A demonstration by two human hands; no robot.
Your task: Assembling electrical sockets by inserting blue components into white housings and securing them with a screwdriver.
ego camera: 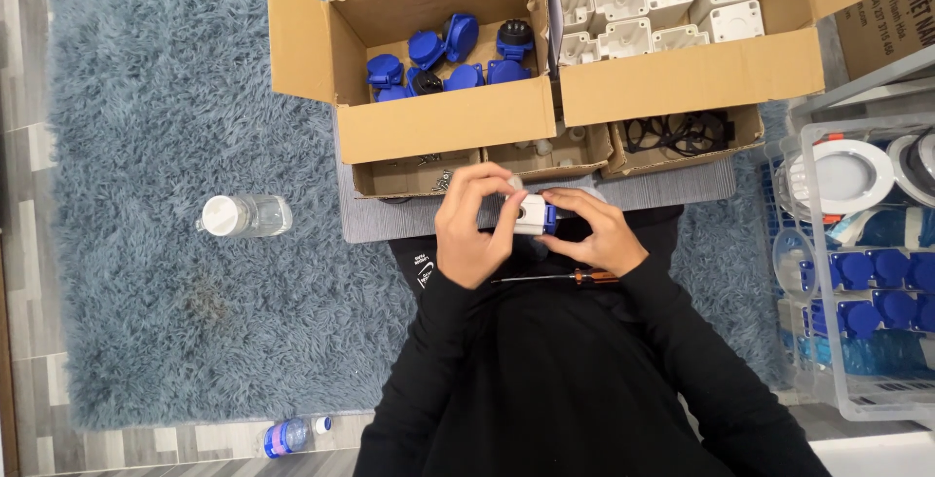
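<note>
- Head view: a shaggy grey-blue rug (166, 126) covers most of a pale plank floor (24, 38); a smaller flat grey mat (390, 219) lies on the rug under the boxes.
- The person sits in black sleeves, a screwdriver (555, 279) with an orange handle across the lap.
- The left hand (474, 226) curls closed around a small white housing (531, 214) with a blue part at its right end; the right hand (594, 231) pinches that blue end. The piece is held between both hands, just in front of the boxes.
- Two large cardboard boxes: the left box (443, 126) holds about eight blue socket caps (443, 58), the right box (682, 77) about nine white housings (648, 9).
- Three shallow trays (545, 160) sit in front; the right one holds black rings, the others small parts too fine to count.
- A clear plastic crate (828, 380) at right holds more blue pieces.
- Two water bottles: one upright on the rug (243, 215), one lying on the floor (289, 435).
</note>
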